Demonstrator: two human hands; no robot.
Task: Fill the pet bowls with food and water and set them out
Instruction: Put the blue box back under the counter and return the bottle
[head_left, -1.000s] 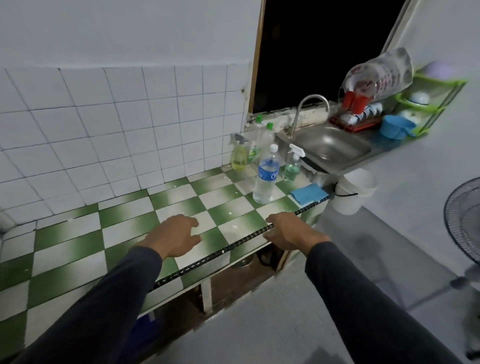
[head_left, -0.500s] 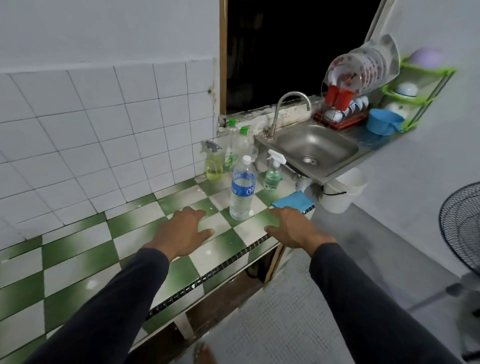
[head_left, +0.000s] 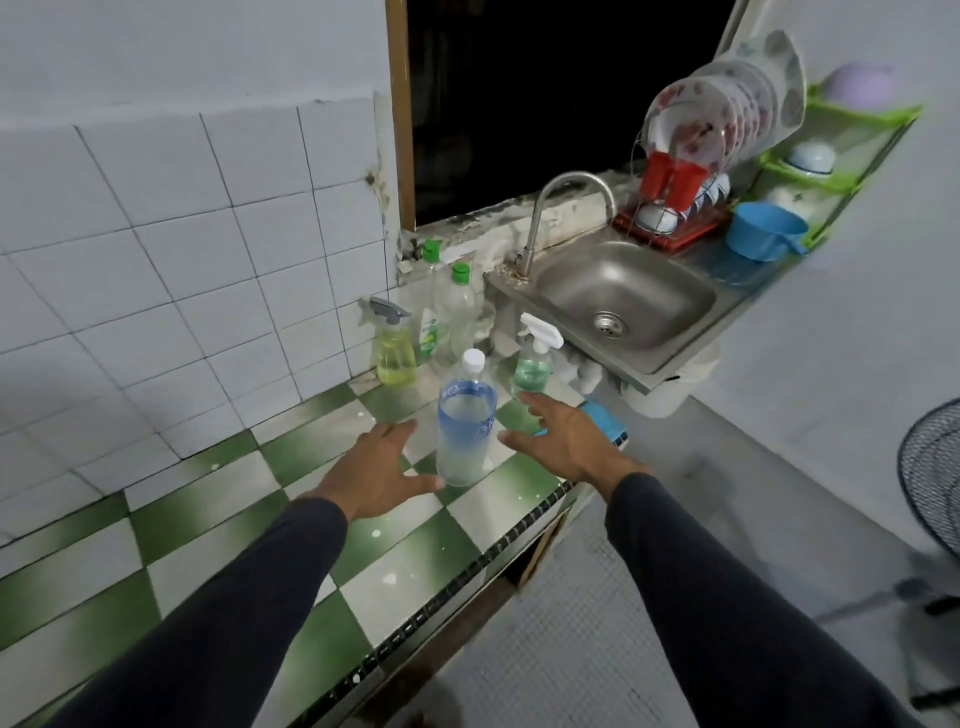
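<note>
Water bottle (head_left: 466, 423) stood capped near the tiled surface (head_left: 218, 488) edge. Left hand (head_left: 376, 470) at its 9 o'clock, right hand (head_left: 569, 439) at 3, both spread, gripping nothing. A glancing touch could topple it floorward.

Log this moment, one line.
phase: reach | target: water bottle upright on counter | left hand open | right hand open | contact: none

One water bottle (head_left: 466, 423) with a white cap, two spray bottles (head_left: 396, 345) (head_left: 532, 356), two green-capped bottles (head_left: 430, 306) (head_left: 462, 312). One sink (head_left: 623, 301), one tap (head_left: 566, 208). Two red cups (head_left: 670, 179), one blue scoop (head_left: 763, 231), one white bucket (head_left: 670, 389), one blue cloth (head_left: 605, 418). Two hands (head_left: 376, 475) (head_left: 569, 441).
</note>
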